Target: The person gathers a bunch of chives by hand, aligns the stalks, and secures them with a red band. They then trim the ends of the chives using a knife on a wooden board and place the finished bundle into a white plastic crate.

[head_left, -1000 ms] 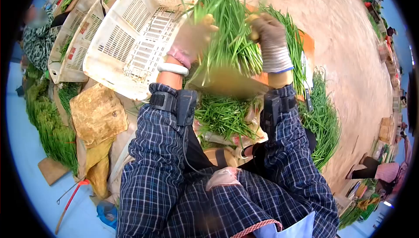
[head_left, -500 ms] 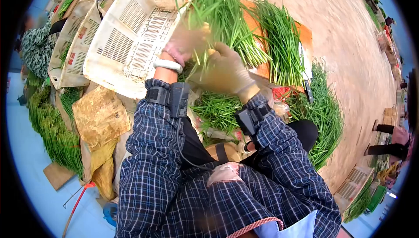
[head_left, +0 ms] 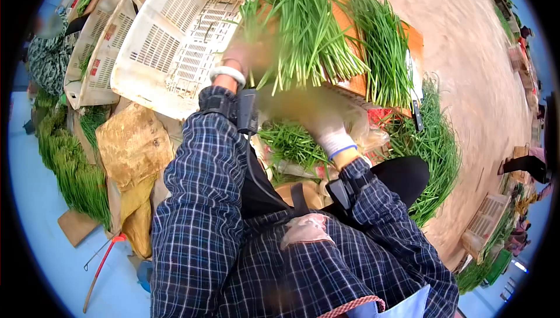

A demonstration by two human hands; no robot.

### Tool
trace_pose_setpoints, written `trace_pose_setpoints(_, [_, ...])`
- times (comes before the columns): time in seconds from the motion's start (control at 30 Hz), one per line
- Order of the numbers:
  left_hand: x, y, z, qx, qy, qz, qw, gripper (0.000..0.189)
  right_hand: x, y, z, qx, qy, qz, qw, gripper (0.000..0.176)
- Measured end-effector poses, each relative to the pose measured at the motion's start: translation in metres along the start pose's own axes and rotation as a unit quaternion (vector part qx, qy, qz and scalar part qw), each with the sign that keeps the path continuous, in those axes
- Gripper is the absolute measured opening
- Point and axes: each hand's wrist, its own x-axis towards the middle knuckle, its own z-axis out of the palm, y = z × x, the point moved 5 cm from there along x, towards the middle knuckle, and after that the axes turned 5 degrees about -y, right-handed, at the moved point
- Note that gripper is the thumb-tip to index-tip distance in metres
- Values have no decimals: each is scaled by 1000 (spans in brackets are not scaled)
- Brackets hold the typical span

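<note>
My left hand (head_left: 254, 55), with a white band at the wrist, is blurred at the left side of a bunch of garlic chives (head_left: 306, 32), overlapped by some of its leaves. My right hand (head_left: 321, 116), in a pale glove, is close below the bunch's cut ends, its fingers smeared. This bunch lies with its pale ends toward me on an orange-brown board (head_left: 344, 20). A second bunch of garlic chives (head_left: 382, 49) rests to its right. Beside that lies a knife (head_left: 417, 114) with a black handle, pointing away from me.
A white plastic crate (head_left: 154, 49) stands tilted at my left. Loose green stalks (head_left: 294, 143) lie between my knees, and a large heap of chives (head_left: 437, 160) spreads on the floor at right. A stained brown sheet (head_left: 133, 149) lies at left, near more chives (head_left: 70, 166).
My right hand has moved down and right, away from the stalks. The left bunch now lies more spread across the board, and my left hand remains at its left side.
</note>
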Motion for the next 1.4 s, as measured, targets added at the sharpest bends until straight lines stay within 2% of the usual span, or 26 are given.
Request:
trace_pose_setpoints(0.03, [-16, 19, 4, 67, -5, 6, 998, 55, 12, -8, -16, 41, 82, -30, 995, 31])
trace_pose_setpoints(0.1, [-24, 33, 14, 148, -7, 8, 989, 80, 30, -49, -66, 39, 34, 64, 997, 29])
trace_pose_setpoints(0.13, [-22, 31, 21, 178, -3, -1, 984, 93, 50, -53, -66, 8, -4, 100, 995, 28])
trace_pose_setpoints(0.17, [-19, 26, 29, 207, 0, -10, 978, 106, 67, -53, -59, -14, 14, 109, 994, 25])
trace_pose_setpoints(0.23, [1, 18, 38, 305, -10, -24, 952, 106, 89, -40, -49, -47, -7, 107, 993, 24])
trace_pose_setpoints(0.27, [-4, 18, 34, 288, 40, 23, 957, 93, 93, -38, -49, -53, -14, 110, 992, 24])
trace_pose_setpoints(0.33, [-54, 79, 11, 342, -59, 76, 935, 60, 85, -34, -72, 7, 6, 149, 989, 27])
trace_pose_setpoints(0.37, [-62, 86, 6, 389, -92, 115, 909, 44, 82, -22, -76, 99, -3, 139, 985, 30])
trace_pose_setpoints(0.4, [-71, 93, 1, 433, -121, 158, 879, 32, 81, -7, -79, 158, 10, 141, 977, 32])
trace_pose_setpoints(0.43, [-80, 100, -4, 471, -145, 203, 846, 32, 79, 6, -80, 218, 24, 142, 965, 35])
trace_pose_setpoints(0.47, [-79, 93, -8, 434, -128, 236, 860, 32, 76, 16, -74, 331, 33, 145, 932, 35])
trace_pose_setpoints(0.57, [-56, 65, -11, 304, -117, 219, 920, 31, 64, 9, -77, 261, 30, 171, 950, 34])
trace_pose_setpoints(0.6, [-65, 81, -9, 232, -113, 162, 953, 37, 68, 7, -69, 242, 36, 141, 959, 33])
trace_pose_setpoints(0.67, [-48, 63, -1, 40, -104, 61, 992, 65, 73, -8, -49, 245, 30, 98, 964, 33])
trace_pose_setpoints(0.8, [10, 12, 26, -5, -84, 64, 994, 59, 77, -62, -42, 17, -10, 2, 1000, 28])
trace_pose_setpoints(0.83, [20, 5, 29, -9, -94, 80, 992, 57, 70, -73, -50, 28, -8, 25, 999, 26])
trace_pose_setpoints(0.87, [25, 0, 30, -14, -115, 106, 988, 54, 72, -72, -39, 15, 11, -8, 1000, 25])
trace_pose_setpoints(0.9, [1, 23, 22, 21, -97, 63, 993, 47, 71, -72, -31, -35, -3, -26, 999, 25])
trace_pose_setpoints(0.93, [-25, 48, 13, 54, -81, 18, 995, 40, 64, -73, -30, 6, -1, -35, 999, 24])
trace_pose_setpoints(0.97, [-36, 58, 8, 26, -74, 29, 996, 40, 54, -73, -30, 45, -1, -43, 998, 24])
trace_pose_setpoints(1.0, [-46, 67, 3, -3, -67, 41, 997, 39, 40, -74, -33, 12, 57, -72, 996, 24])
trace_pose_setpoints(1.1, [-46, 60, 1, -30, -83, -21, 996, 31, 18, -67, -20, 35, -9, -67, 997, 24])
trace_pose_setpoints(1.3, [-11, 26, 2, 34, -93, 99, 990, 28, -13, -67, -10, 54, -75, -36, 995, 24])
trace_pose_setpoints(1.33, [-20, 26, 5, -265, -82, 21, 961, 26, -20, -64, -4, 39, -102, -33, 993, 24])
trace_pose_setpoints(1.37, [-31, 41, -5, -114, -39, 122, 985, 23, -26, -59, 1, 25, -129, -29, 991, 25])
trace_pose_setpoints(1.4, [9, 0, 4, -236, -82, 137, 959, 23, -30, -50, 8, -12, -183, 6, 983, 27])
